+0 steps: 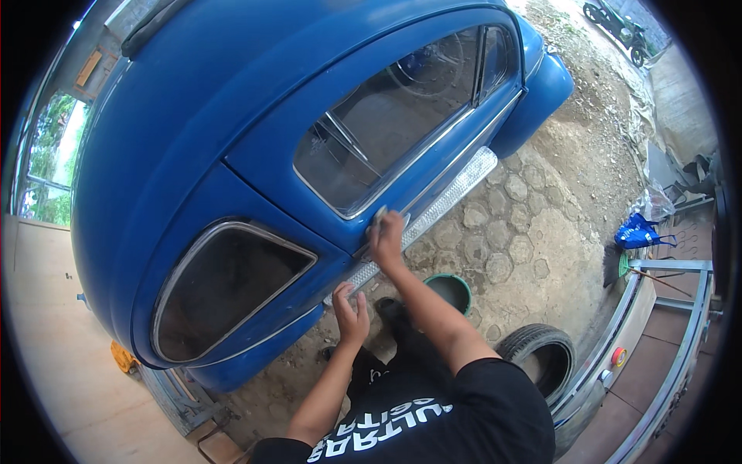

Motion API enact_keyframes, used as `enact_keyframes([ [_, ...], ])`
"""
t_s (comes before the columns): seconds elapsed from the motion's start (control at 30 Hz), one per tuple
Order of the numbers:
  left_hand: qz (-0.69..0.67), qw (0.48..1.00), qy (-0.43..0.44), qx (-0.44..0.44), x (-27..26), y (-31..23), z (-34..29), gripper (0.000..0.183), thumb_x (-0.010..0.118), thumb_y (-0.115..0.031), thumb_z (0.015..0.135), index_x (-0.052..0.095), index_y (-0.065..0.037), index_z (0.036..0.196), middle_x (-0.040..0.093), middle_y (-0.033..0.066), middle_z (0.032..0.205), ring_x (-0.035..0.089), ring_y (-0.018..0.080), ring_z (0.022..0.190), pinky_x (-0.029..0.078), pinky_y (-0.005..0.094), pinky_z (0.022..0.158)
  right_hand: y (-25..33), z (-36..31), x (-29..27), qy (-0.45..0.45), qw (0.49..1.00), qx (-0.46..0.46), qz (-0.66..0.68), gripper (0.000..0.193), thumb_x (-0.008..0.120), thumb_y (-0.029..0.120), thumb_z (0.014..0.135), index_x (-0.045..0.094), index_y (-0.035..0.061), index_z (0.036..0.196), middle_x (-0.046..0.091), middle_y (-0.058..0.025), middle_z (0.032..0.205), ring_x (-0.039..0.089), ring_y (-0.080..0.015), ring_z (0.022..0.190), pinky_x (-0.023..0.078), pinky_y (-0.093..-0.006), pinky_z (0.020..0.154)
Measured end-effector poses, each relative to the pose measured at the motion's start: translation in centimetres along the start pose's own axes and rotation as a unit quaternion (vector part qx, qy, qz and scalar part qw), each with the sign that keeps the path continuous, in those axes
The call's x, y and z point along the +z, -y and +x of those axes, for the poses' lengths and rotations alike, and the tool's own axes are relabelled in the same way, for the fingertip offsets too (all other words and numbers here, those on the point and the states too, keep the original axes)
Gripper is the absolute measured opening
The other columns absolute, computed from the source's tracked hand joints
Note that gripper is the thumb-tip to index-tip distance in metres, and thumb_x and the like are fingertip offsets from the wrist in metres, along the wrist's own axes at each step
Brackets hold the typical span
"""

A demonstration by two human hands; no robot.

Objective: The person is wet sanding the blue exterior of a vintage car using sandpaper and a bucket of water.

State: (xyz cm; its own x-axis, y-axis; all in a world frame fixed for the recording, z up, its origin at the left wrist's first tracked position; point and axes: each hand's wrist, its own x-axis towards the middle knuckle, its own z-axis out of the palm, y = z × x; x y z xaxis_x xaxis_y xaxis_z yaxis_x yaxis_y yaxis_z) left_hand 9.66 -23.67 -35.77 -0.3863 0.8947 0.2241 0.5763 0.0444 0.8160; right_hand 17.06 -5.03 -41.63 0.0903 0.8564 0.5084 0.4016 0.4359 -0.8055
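Observation:
A rounded blue car (193, 116) fills the left and middle of the view. My right hand (386, 238) is against its door (278, 151), just under the rear lower corner of the door window (394, 116). The fingers are closed, and a small pale thing shows at their tips; its kind is not clear. My left hand (352, 315) is lower and to the left, close to the pale textured running board (452, 193). Its fingers are bent and its thumb stands apart, with nothing plainly held. The rear side window (232, 290) lies left of it.
A green basin (450, 292) stands on the paving by my right forearm. Behind it lies a tire (539, 357). Metal frames (672, 267) and a blue bag (643, 231) are at the right. A motorcycle (618, 29) is parked far right. Wooden board (85, 340) stands at left.

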Motion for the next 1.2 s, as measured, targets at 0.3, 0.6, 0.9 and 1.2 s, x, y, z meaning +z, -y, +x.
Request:
enact_keyframes([
  [0.3,-0.064,0.991,0.014,-0.116,-1.1,2.1,-1.9,0.022,0.056,-0.015,0.107,0.056,0.000,0.124,0.059,0.0147,0.124,0.059,0.0242,0.104,0.048,0.0361,0.089,2.4,4.7,-0.7,-0.082,0.982,0.168,-0.029,0.040,0.062,0.007,0.094,0.052,-0.0048,0.131,0.056,-0.0251,0.126,0.052,-0.0434,0.122,0.040,-0.0486,0.107],
  [0.6,-0.122,0.970,-0.030,-0.210,-1.5,6.5,-0.5,0.021,0.053,-0.018,0.111,0.054,-0.003,0.125,0.059,0.0060,0.110,0.059,0.0149,0.098,0.048,0.0300,0.089,5.9,2.4,-2.5,0.189,0.977,0.024,0.100,0.045,0.070,0.001,0.084,0.055,-0.0002,0.127,0.056,-0.0245,0.125,0.053,-0.0448,0.118,0.044,-0.0486,0.102],
  [0.9,-0.184,0.950,-0.059,-0.245,-1.3,6.6,-1.4,0.026,0.045,-0.026,0.114,0.055,-0.005,0.127,0.061,0.0060,0.118,0.060,0.0142,0.101,0.048,0.0292,0.089,7.9,-5.8,3.5,-0.014,0.984,0.178,0.024,0.044,0.064,0.001,0.090,0.045,-0.0060,0.130,0.052,-0.0290,0.122,0.050,-0.0467,0.116,0.039,-0.0517,0.104],
  [1.2,-0.175,0.954,-0.087,-0.228,-4.2,6.4,-1.1,0.029,0.042,-0.030,0.115,0.054,-0.007,0.128,0.060,0.0023,0.119,0.059,0.0115,0.098,0.047,0.0270,0.082,8.2,-4.6,3.7,-0.031,0.946,0.252,0.203,0.036,0.060,0.002,0.097,0.047,-0.0038,0.130,0.051,-0.0260,0.121,0.051,-0.0445,0.111,0.040,-0.0505,0.102],
])
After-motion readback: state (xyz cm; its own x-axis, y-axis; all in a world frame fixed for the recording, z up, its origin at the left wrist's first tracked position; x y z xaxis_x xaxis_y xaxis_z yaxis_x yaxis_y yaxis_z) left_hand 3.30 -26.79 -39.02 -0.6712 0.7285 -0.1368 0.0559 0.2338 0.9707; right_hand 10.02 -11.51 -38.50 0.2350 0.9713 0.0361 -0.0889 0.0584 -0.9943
